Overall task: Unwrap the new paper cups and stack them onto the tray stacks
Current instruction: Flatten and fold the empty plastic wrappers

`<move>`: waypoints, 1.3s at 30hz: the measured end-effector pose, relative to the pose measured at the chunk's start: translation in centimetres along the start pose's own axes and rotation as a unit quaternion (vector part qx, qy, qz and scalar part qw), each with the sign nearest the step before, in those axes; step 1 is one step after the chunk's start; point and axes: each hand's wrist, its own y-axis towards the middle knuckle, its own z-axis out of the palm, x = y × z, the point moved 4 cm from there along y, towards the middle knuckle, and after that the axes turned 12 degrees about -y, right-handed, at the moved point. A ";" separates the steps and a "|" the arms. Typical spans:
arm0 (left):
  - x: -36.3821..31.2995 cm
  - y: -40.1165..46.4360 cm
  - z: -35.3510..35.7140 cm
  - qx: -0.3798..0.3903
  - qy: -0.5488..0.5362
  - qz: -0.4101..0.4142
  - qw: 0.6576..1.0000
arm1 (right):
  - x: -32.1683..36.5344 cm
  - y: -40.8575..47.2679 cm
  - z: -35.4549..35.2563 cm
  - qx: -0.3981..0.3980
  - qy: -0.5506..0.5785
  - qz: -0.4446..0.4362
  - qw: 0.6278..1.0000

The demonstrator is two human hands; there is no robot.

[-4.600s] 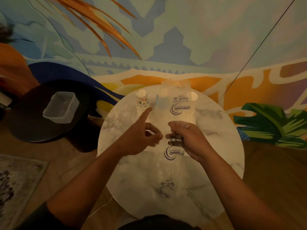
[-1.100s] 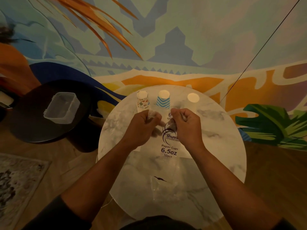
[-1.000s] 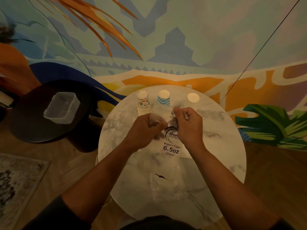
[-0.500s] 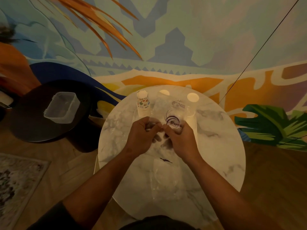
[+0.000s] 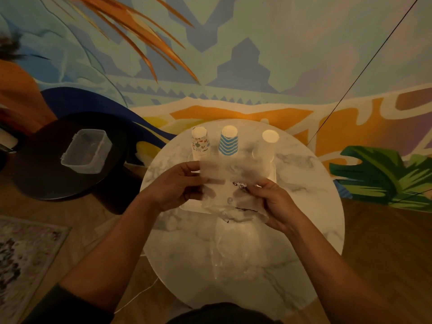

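Since half a second ago, both hands are parting: I am seeing the left hand (image 5: 174,185) pulling out toward nine o'clock and the right hand (image 5: 272,204) toward four o'clock, stretching the clear plastic wrapper (image 5: 230,181) between them above the middle of the marble table (image 5: 311,206). The left thumb and fingers are pinching the wrapper's left edge; the right fingers are curling round its crumpled lower right end. The wrapper is looking thin, see-through and motion-blurred, with dark printing showing near the right hand. I cannot tell whether cups are inside it. Toward twelve o'clock three upside-down cup stacks are standing in a row: a patterned stack (image 5: 199,143), a blue striped stack (image 5: 228,141) and a plain white stack (image 5: 266,146). More clear plastic (image 5: 233,251) is lying at six o'clock.
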 end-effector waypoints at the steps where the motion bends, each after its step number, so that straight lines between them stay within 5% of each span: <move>1: -0.2 0.1 -0.2 -0.001 0.014 -0.002 1.000 | 0.0 0.0 -0.1 0.003 0.003 0.010 1.000; 9: -1.3 0.5 0.0 -0.023 0.266 0.061 0.962 | -0.5 0.3 -0.5 0.036 -0.037 0.047 0.998; 13: -0.6 0.6 0.9 -0.039 0.221 0.087 0.971 | -1.8 1.1 -0.5 0.021 -0.211 -0.019 0.977; 18: 1.7 0.9 1.3 -0.176 0.017 0.096 0.980 | -1.4 1.3 -0.9 -0.156 -0.297 -0.076 0.939; 27: 5.1 1.8 2.5 -0.231 0.249 0.084 0.937 | -2.8 0.7 1.2 -0.255 -0.360 -0.165 0.882; 39: 7.5 1.9 2.1 -0.189 0.268 0.108 0.939 | -4.3 0.5 0.6 -0.265 -0.328 -0.152 0.894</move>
